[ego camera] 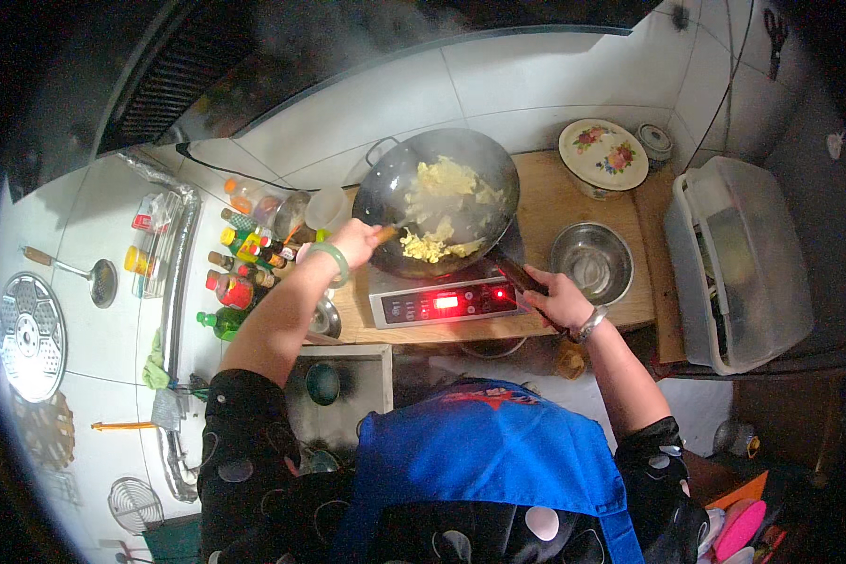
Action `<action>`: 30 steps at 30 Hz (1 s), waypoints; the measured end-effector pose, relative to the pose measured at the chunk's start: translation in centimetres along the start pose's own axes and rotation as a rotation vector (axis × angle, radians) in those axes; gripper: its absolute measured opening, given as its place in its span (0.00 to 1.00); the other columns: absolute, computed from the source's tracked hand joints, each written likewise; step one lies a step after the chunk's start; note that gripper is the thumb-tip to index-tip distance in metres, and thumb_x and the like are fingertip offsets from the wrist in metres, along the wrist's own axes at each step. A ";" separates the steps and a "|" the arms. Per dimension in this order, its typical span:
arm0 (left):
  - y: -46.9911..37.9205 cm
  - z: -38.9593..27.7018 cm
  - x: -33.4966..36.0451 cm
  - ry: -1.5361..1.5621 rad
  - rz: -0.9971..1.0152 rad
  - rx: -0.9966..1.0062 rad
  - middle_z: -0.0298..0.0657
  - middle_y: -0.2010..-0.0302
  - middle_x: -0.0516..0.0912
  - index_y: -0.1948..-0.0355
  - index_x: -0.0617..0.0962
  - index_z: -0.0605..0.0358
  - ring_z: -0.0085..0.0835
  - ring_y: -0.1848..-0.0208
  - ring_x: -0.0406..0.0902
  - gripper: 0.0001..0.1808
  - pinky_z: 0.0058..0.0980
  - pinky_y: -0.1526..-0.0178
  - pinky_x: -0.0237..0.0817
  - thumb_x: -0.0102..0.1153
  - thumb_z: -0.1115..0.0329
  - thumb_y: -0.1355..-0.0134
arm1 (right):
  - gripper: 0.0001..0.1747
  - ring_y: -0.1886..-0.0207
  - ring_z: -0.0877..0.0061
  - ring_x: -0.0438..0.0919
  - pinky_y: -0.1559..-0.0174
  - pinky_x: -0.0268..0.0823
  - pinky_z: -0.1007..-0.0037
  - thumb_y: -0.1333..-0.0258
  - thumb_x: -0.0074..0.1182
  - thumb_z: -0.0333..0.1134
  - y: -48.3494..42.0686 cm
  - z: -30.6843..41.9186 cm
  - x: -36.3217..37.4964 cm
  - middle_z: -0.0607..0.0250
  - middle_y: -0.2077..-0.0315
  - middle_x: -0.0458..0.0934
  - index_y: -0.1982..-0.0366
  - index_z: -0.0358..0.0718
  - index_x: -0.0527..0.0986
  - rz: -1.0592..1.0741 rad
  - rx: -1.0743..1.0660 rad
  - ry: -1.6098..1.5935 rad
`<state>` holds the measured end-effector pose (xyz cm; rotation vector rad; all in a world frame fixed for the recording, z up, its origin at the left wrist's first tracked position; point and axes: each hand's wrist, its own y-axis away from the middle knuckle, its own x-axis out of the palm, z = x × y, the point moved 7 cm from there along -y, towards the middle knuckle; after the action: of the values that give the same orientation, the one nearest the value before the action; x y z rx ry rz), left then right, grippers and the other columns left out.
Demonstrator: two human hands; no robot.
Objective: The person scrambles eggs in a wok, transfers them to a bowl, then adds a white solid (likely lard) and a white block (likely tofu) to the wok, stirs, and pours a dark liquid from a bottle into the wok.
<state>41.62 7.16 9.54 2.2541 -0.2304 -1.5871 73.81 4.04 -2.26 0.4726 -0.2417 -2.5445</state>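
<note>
A dark wok (388,183) sits tilted over a lit induction cooker (444,304). Yellow scrambled egg (448,180) is spread over its inside, with steam rising. My left hand (356,243), a green bangle at its wrist, is closed around the wooden handle (385,233) of a turner whose blade is mostly hidden among the egg. With my right hand (562,299) I grip the wok's dark long handle (515,273) at the cooker's front right. A steel bowl (592,261) stands on the wooden counter (536,204) just beyond that hand.
Several sauce bottles (243,247) crowd the counter's left end. A flowered enamel lid (603,155) covers a pot at the back right. Farther right is a translucent plastic bin (747,261). A range hood (324,49) overhangs the back; a sink (342,416) lies front left.
</note>
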 end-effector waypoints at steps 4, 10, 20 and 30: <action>-0.1 2.9 -4.6 -0.018 0.055 -0.032 0.35 0.81 0.78 0.51 0.79 0.48 0.19 0.82 0.71 0.14 0.23 0.76 0.64 0.50 0.65 0.37 | 0.31 0.85 0.78 0.73 0.78 0.68 0.71 0.47 0.55 0.36 -0.2 0.2 0.1 0.51 0.75 0.80 0.41 0.37 0.63 0.001 -0.069 -0.026; -0.6 1.0 -1.4 -0.165 -0.006 0.006 0.39 0.81 0.78 0.50 0.78 0.45 0.24 0.81 0.71 0.16 0.27 0.75 0.65 0.52 0.59 0.38 | 0.32 0.87 0.79 0.73 0.80 0.66 0.71 0.46 0.55 0.36 0.0 -0.2 0.1 0.58 0.84 0.76 0.40 0.38 0.63 0.020 0.004 -0.014; 2.2 2.2 -5.5 -0.116 0.300 -0.083 0.32 0.84 0.76 0.53 0.80 0.52 0.18 0.85 0.67 0.14 0.22 0.83 0.59 0.53 0.66 0.39 | 0.32 0.69 0.66 0.80 0.63 0.70 0.69 0.49 0.56 0.38 -0.1 0.8 -0.2 0.46 0.67 0.79 0.43 0.35 0.65 -0.043 -0.141 0.110; 3.2 -0.5 -7.0 -0.199 0.286 -0.069 0.36 0.81 0.78 0.56 0.81 0.52 0.23 0.82 0.72 0.14 0.24 0.78 0.63 0.52 0.60 0.39 | 0.33 0.88 0.76 0.73 0.78 0.68 0.70 0.47 0.55 0.38 0.1 -0.3 0.1 0.56 0.84 0.77 0.41 0.34 0.63 0.019 0.034 -0.026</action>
<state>39.86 6.72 17.01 1.9120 -0.5181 -1.6336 73.88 3.84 -2.50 0.4485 -0.2986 -2.5330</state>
